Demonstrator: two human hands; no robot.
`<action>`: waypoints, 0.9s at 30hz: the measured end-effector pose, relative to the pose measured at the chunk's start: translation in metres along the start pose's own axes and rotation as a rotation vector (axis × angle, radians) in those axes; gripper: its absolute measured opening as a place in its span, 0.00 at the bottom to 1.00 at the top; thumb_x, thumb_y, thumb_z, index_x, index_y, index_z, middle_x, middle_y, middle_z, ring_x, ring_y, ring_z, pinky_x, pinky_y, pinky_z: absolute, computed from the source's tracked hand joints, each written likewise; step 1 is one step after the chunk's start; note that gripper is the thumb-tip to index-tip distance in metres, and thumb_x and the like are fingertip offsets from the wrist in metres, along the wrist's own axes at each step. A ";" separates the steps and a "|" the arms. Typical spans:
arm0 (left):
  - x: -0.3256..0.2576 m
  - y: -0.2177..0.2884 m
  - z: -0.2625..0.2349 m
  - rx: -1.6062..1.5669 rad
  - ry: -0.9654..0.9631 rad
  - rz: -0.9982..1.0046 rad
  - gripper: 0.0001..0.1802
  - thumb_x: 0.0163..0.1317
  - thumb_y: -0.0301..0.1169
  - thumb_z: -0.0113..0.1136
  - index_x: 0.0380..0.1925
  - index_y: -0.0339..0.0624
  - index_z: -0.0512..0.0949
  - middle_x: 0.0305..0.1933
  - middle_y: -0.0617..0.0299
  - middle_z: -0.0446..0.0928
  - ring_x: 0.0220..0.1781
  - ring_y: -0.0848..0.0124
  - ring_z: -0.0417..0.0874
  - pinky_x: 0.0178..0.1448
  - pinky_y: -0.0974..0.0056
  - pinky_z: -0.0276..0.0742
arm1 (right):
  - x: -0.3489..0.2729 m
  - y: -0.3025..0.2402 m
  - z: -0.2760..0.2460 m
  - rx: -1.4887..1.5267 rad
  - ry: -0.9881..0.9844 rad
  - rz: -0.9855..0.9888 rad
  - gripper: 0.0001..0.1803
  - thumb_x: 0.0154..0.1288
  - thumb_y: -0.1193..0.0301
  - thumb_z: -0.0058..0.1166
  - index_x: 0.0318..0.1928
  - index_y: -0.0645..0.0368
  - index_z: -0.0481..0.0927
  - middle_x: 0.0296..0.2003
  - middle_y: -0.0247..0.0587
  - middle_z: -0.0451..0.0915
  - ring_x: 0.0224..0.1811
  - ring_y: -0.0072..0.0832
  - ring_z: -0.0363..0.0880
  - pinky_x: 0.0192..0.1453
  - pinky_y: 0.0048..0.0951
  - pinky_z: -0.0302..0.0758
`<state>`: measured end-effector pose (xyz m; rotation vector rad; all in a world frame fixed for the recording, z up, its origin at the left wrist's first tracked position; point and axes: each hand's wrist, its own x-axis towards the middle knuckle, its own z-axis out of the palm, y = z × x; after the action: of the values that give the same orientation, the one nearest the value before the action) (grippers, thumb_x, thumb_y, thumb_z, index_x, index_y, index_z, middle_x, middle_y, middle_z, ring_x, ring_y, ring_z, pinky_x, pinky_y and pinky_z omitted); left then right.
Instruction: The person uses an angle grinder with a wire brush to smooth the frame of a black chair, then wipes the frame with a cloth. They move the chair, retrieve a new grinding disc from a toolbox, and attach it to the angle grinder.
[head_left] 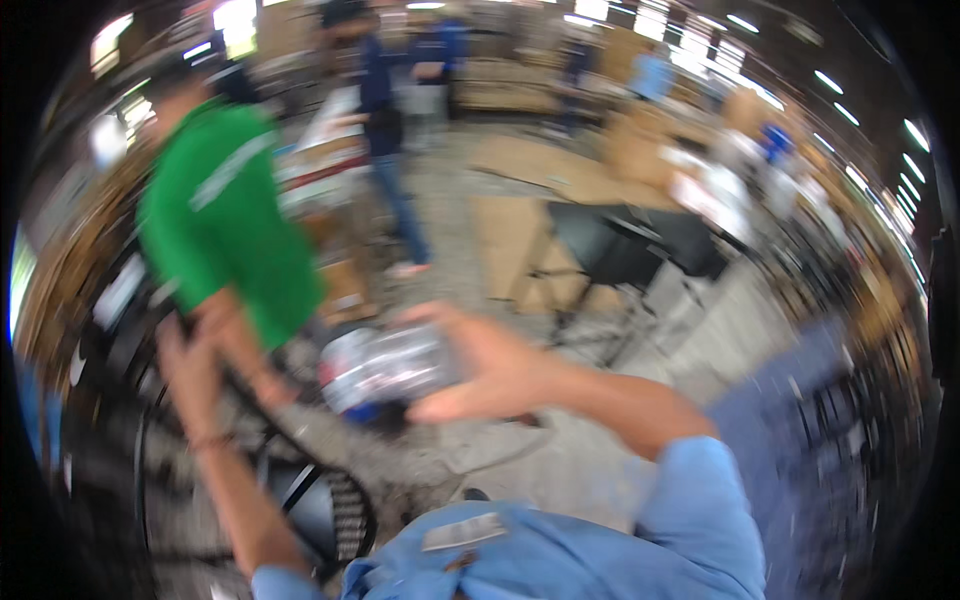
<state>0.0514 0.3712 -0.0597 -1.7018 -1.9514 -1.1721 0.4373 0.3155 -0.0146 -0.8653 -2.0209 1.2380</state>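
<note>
My right hand [490, 370] grips a shiny, clear-wrapped bundle [395, 365] in front of my chest, thumb below and fingers above. Blue and red show at the bundle's far end, but motion blur hides what it contains. To the left, my left hand [192, 375] is raised, its fingers curled at a dark bar that looks like part of a black chair frame [290, 440]. Smearing makes the exact grip hard to read. Below that forearm is the chair's slatted black part [350, 510].
A person in a green shirt [225, 220] stands close on the left. Black folding-type furniture [610, 245] stands ahead right, near flattened cardboard [510, 240]. Another person in dark clothes [385, 130] is farther off, beside a table. Cardboard boxes [640, 140] line the back.
</note>
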 end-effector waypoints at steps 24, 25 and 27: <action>0.035 0.014 -0.006 -0.724 -0.106 -0.236 0.19 0.56 0.37 0.66 0.41 0.33 0.77 0.31 0.44 0.81 0.36 0.51 0.84 0.40 0.56 0.78 | 0.249 -0.191 0.025 -0.636 -0.459 0.183 0.26 0.49 0.62 0.63 0.47 0.65 0.75 0.26 0.37 0.80 0.21 0.23 0.78 0.30 0.27 0.74; 0.035 0.014 -0.008 -0.709 -0.124 -0.252 0.19 0.56 0.37 0.65 0.40 0.33 0.77 0.31 0.44 0.81 0.36 0.51 0.84 0.40 0.56 0.78 | 0.250 -0.192 0.027 -0.639 -0.467 0.186 0.27 0.49 0.62 0.63 0.47 0.66 0.75 0.26 0.37 0.80 0.21 0.23 0.78 0.30 0.27 0.75; 0.036 0.017 -0.012 -0.693 -0.178 -0.313 0.19 0.56 0.37 0.66 0.41 0.33 0.77 0.32 0.47 0.82 0.36 0.57 0.84 0.41 0.58 0.77 | 0.259 -0.189 0.028 -0.742 -0.401 0.160 0.27 0.49 0.62 0.63 0.46 0.66 0.75 0.25 0.37 0.79 0.21 0.24 0.77 0.29 0.27 0.74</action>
<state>0.0546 0.3864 -0.0208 -1.8912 -2.1181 -2.0630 0.2199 0.4380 0.1886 -1.1970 -2.8600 0.7588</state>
